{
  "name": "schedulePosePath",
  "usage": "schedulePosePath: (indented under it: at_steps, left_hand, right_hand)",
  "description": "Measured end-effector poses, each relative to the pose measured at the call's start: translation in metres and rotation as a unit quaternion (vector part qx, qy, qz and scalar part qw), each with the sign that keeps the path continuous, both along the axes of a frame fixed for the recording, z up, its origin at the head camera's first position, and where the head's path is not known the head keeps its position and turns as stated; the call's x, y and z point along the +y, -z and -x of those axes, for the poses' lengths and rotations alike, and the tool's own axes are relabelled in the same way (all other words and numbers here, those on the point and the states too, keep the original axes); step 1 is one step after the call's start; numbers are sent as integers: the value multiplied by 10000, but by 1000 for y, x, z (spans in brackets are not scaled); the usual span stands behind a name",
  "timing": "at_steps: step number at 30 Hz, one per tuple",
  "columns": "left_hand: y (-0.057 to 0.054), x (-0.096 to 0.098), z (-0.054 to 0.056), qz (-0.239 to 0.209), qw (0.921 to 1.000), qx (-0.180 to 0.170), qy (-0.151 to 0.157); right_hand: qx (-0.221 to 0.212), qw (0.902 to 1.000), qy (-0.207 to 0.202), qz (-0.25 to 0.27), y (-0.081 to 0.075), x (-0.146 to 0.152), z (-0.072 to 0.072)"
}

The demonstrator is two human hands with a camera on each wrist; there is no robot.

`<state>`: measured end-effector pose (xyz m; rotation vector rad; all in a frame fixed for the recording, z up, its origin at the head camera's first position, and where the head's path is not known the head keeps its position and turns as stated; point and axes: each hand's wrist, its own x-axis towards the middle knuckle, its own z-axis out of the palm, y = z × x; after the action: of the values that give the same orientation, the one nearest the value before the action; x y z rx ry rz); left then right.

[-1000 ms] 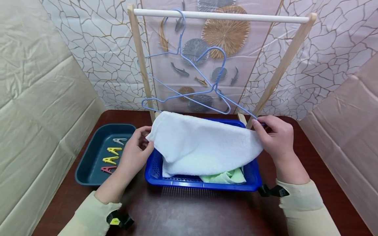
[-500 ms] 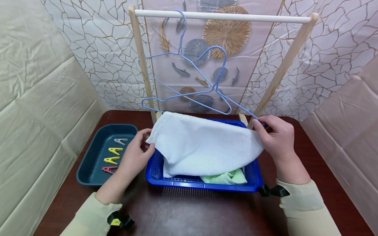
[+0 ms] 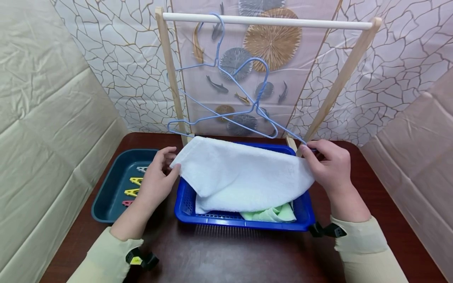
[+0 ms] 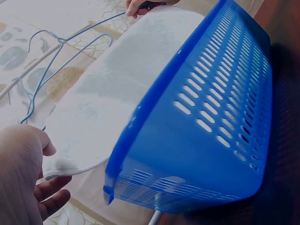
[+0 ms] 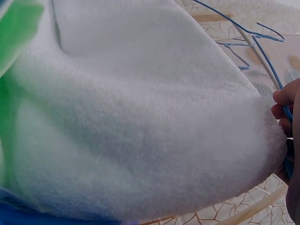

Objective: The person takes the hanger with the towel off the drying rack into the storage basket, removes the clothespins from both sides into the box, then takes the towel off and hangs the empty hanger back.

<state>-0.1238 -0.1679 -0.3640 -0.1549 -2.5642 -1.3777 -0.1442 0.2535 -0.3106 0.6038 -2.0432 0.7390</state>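
A white towel (image 3: 244, 173) hangs folded over the lower bar of a blue wire hanger (image 3: 255, 105), above a blue basket (image 3: 244, 223). My left hand (image 3: 159, 175) pinches the towel's left corner; in the left wrist view the thumb (image 4: 48, 145) lies above that corner and the fingers below it. At the other end, my right hand (image 3: 329, 165) grips the hanger's right arm beside the towel's edge. From the right wrist, the towel (image 5: 140, 131) fills most of the view, with the fingertips on the blue wire. A pale green cloth (image 3: 274, 214) lies under the towel in the basket.
A teal tray (image 3: 102, 196) on the left holds several clothespins, among them yellow clothespins (image 3: 132, 192). Behind stands a wooden rack with a white rail (image 3: 304, 21), and a second blue hanger (image 3: 218, 43) hangs from it. Fabric walls enclose the dark red table (image 3: 226, 255).
My left hand has shifted slightly left, drawing the towel's corner outward and covering more of the clothespins. The gripped hanger has tipped a little to the left. My right hand stays nearly still.
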Motion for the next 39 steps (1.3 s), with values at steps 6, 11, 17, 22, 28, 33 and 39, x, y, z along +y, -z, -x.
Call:
schedulePosePath:
  at_steps: [6,11,17,22,28,33,39]
  left_hand:
    - [-8,1,7,28,9999,107,-7]
    - [-15,5,10,19,9998,208,10]
    - [-20,10,13,145,9992,366,55]
    - [-25,12,13,325,9986,427,29]
    - [-29,14,10,416,9987,283,43]
    - [-27,15,7,423,9989,222,30]
    - [-23,15,6,461,9988,157,2]
  right_hand:
    - [5,9999,-110,-24,-2,-3,0]
    - [28,9999,-161,-35,0,-4,2]
    - [-3,9998,-155,-78,-1,-4,0]
    - [-134,9998,-128,-103,-2,-4,-4]
    - [-147,9997,-207,-63,-1,-5,-4]
    - [-113,9995,-288,-42,-1,-5,-4]
    - [-38,9995,-305,-35,-1,-4,-3]
